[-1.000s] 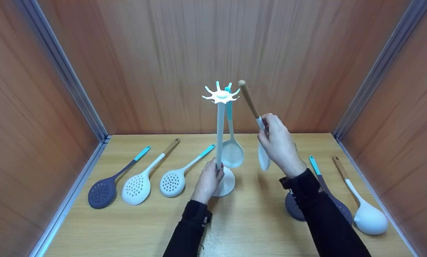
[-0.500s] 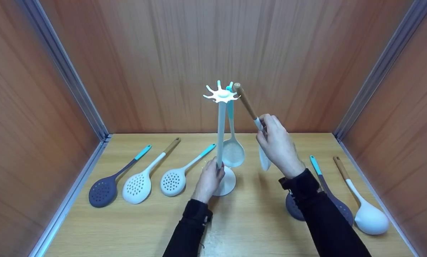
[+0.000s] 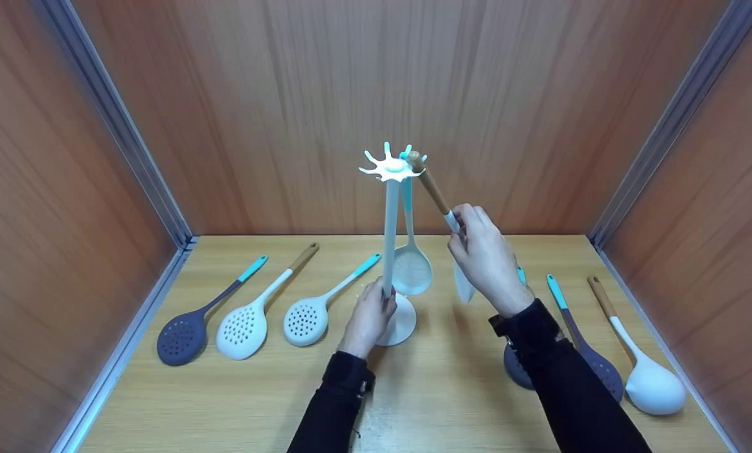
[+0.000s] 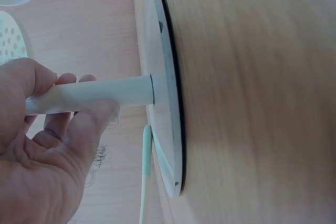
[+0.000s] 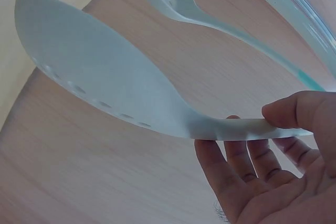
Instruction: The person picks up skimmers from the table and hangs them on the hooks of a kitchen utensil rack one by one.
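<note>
My left hand (image 3: 368, 319) grips the white pole of a utensil stand (image 3: 390, 233) low down, close above its round base. Fingers and thumb wrap the pole in the left wrist view, where the base (image 4: 160, 87) shows edge-on. Up at the stand's crown of curved hooks (image 3: 391, 167), the wooden handle end of a white slotted spoon (image 3: 430, 189) overlaps a right-hand hook. My right hand (image 3: 486, 258) pinches this spoon by its neck, thumb against fingers, and its bowl (image 5: 100, 66) points down. A pale perforated spoon (image 3: 412, 270) with a turquoise handle hangs behind the pole.
Left on the table lie a dark skimmer (image 3: 182, 340), a white skimmer with wooden handle (image 3: 242, 330) and a white skimmer with turquoise handle (image 3: 305, 322). At right are a white ladle (image 3: 656, 387) and dark utensils (image 3: 602, 371), one partly under my right sleeve. Wooden walls enclose the table.
The slotted spoon's handle end has moved left and slightly down, from beside the hooks to overlapping them. My right hand has shifted slightly left; my left hand stays on the pole.
</note>
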`<state>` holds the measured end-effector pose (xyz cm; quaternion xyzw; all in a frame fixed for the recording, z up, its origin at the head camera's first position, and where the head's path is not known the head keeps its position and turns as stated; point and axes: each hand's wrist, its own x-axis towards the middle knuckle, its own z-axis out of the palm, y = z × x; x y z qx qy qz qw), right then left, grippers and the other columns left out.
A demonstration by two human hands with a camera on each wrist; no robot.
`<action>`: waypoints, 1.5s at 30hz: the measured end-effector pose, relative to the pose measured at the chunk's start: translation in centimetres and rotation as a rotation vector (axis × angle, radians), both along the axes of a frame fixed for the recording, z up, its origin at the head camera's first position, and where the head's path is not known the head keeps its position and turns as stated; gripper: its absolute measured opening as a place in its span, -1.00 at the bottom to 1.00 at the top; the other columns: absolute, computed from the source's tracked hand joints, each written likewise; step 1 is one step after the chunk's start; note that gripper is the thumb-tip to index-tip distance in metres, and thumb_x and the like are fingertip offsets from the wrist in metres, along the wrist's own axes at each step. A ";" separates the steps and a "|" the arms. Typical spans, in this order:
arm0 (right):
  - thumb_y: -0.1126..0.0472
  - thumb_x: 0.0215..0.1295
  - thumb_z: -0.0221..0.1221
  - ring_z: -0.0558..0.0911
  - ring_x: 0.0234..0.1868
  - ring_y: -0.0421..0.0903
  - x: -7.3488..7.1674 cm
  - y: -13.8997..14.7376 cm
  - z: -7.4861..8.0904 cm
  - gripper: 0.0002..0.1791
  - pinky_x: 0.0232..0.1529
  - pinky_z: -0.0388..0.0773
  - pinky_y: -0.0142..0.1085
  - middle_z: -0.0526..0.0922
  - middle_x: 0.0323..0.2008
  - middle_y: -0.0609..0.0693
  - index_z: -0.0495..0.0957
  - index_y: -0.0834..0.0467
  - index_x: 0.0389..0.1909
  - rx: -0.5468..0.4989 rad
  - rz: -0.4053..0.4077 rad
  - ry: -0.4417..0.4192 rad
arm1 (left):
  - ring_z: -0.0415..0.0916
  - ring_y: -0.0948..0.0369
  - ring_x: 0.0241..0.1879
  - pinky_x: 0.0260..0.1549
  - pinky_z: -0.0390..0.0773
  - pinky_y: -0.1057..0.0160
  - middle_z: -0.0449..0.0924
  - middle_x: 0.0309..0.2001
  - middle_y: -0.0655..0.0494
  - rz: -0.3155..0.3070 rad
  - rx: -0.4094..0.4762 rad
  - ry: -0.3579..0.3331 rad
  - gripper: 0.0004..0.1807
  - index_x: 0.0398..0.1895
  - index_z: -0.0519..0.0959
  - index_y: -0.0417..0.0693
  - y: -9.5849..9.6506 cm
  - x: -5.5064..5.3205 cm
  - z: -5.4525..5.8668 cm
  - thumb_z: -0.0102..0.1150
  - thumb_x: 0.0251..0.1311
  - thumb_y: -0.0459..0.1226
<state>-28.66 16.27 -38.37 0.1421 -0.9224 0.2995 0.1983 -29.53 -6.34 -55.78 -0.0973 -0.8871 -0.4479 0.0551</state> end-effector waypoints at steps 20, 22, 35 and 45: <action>0.39 0.71 0.21 0.81 0.17 0.18 -0.1 -0.6 -0.8 -0.68 0.24 0.92 0.13 0.70 0.20 0.21 0.54 0.24 0.36 -0.037 0.013 -0.058 | 0.76 -0.13 0.27 0.34 0.81 -0.23 0.73 0.07 -0.14 0.016 0.013 -0.035 -0.92 0.11 0.62 -0.12 0.1 -0.2 0.2 0.22 0.72 -0.41; 0.40 0.71 0.21 0.80 0.17 0.17 -0.1 -0.7 -0.9 -0.68 0.23 0.92 0.10 0.71 0.20 0.21 0.54 0.24 0.36 -0.037 0.021 -0.053 | 0.76 -0.13 0.27 0.34 0.81 -0.23 0.73 0.07 -0.13 0.016 0.013 -0.031 -0.92 0.12 0.62 -0.12 0.1 -0.2 0.1 0.22 0.72 -0.41; 0.35 0.70 0.28 0.84 0.16 0.16 0.1 -1.5 -1.7 -0.67 0.05 0.90 0.05 0.76 0.17 0.19 0.56 0.24 0.37 -0.021 0.050 0.006 | 0.73 -0.07 0.08 0.17 0.82 -0.21 0.71 -0.02 -0.12 -0.001 0.007 0.041 -0.94 0.06 0.60 -0.17 -0.1 -0.1 -0.3 0.23 0.68 -0.43; 0.35 0.71 0.31 0.85 0.16 0.17 0.3 -2.1 -2.0 -0.66 0.15 0.91 0.08 0.75 0.16 0.20 0.56 0.25 0.37 -0.015 0.060 -0.008 | 0.74 -0.08 0.20 0.31 0.80 -0.22 0.71 0.04 -0.10 0.019 0.038 -0.048 -0.93 0.10 0.62 -0.12 0.1 -0.3 0.0 0.22 0.72 -0.41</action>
